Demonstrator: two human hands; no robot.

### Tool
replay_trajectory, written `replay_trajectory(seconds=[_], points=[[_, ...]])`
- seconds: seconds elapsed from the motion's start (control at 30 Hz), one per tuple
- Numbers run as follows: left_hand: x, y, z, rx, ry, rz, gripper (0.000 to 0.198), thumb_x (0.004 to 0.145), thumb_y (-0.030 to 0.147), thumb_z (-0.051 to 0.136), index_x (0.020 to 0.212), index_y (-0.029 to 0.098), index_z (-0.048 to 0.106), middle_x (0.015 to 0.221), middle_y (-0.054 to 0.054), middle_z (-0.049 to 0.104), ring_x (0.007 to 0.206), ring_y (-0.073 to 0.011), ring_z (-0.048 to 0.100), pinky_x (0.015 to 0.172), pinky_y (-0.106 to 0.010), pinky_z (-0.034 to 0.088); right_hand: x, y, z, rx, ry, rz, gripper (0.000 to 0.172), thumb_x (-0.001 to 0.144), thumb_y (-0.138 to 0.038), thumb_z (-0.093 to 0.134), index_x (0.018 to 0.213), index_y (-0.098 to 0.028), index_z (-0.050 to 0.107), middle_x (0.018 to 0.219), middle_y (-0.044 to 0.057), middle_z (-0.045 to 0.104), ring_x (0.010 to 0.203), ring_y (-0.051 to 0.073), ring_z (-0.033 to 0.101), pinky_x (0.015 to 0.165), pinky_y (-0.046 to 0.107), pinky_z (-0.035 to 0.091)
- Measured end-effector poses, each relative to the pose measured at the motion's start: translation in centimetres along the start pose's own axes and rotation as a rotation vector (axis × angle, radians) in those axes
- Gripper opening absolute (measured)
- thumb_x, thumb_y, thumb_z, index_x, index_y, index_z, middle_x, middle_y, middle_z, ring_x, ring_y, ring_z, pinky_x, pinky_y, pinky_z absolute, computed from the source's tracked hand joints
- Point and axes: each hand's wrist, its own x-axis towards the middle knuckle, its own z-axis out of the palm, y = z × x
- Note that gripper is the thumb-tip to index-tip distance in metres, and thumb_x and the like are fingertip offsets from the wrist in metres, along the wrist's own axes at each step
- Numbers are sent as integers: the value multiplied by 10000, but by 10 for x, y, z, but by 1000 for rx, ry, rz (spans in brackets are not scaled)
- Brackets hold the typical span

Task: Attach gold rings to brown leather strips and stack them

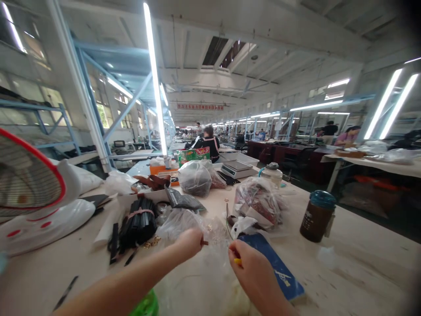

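Out over the table, my left hand point(192, 242) is closed on a small brown strip point(205, 242), whose end pokes out past the fingertips. My right hand point(251, 268) is also closed, and a small yellow piece point(237, 261) shows between its fingers; its kind cannot be made out. A thin dark strand point(227, 224) rises just beyond the right fingertips; whether they hold it is unclear. Clear plastic bags point(180, 224) lie behind and below the hands. Beside the right hand is a blue book point(276, 267). Small gold metal pieces point(153, 242) lie left of my left forearm.
Black strips point(138, 221) tied with a pink band lie at left, near a red-rimmed fan point(62, 184). Bagged goods point(258, 202), a scale point(237, 169) and a dark bottle point(317, 217) stand farther back and right. A green bag point(146, 305) is near the front edge.
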Motion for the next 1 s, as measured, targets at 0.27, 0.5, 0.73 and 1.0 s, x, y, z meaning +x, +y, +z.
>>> replay_trajectory(seconds=[0.27,0.5,0.73,1.0], points=[[-198,24,-68,-369,70,-155,81,735,193,475,815,184,466,611,59,535,474,-75,444,431,-183,367,-70,-108,19,572,34,-315,230,810,-276,441,975,-189,575,696,2,625,568,154,583,530,236,432],[-316,17,-62,-1006,258,-312,294,615,361,659,645,168,440,548,61,453,428,-53,389,371,-170,305,-132,-196,41,839,-122,-417,155,835,-304,505,871,-249,645,647,-24,563,462,118,468,435,210,364],[-386,-14,-46,-1014,381,-380,272,681,384,628,675,148,491,554,60,434,446,-50,346,409,-178,275,-179,-240,68,953,-236,-189,238,808,-428,548,741,-228,657,561,-31,540,460,124,435,431,214,344],[-437,-43,-35,-876,497,-406,457,829,548,377,773,135,565,624,3,517,548,-106,490,495,-207,372,-207,-266,95,862,-227,-97,287,796,-477,543,724,-210,617,522,-36,487,438,130,435,412,226,341]])
